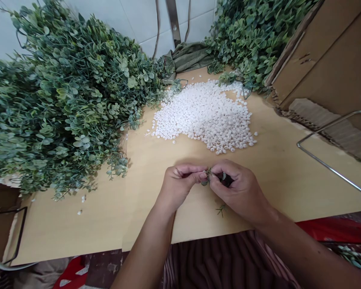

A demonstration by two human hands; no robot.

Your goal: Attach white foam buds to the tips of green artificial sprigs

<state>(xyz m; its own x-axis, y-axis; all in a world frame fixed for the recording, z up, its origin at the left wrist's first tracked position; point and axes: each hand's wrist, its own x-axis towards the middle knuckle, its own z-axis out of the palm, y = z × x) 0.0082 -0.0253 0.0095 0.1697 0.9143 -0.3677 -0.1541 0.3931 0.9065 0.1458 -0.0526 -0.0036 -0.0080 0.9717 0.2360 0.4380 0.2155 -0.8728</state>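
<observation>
My left hand (185, 178) and my right hand (236, 186) meet over the front middle of the table. Between their fingertips is a small green artificial sprig (209, 172), pinched from both sides; its ends are partly hidden by the fingers. Below the sprig, near my right wrist, another bit of green stem (220, 210) shows. A broad spread of small white plastic pieces (198, 108) lies just beyond my hands.
A big heap of artificial greenery (78, 96) covers the table's left side, and more greenery (252, 40) stands at the back right. A cardboard box (327, 56) and a bent metal rod (325, 160) border the right. Dark green cloth (191, 58) lies against the tiled wall.
</observation>
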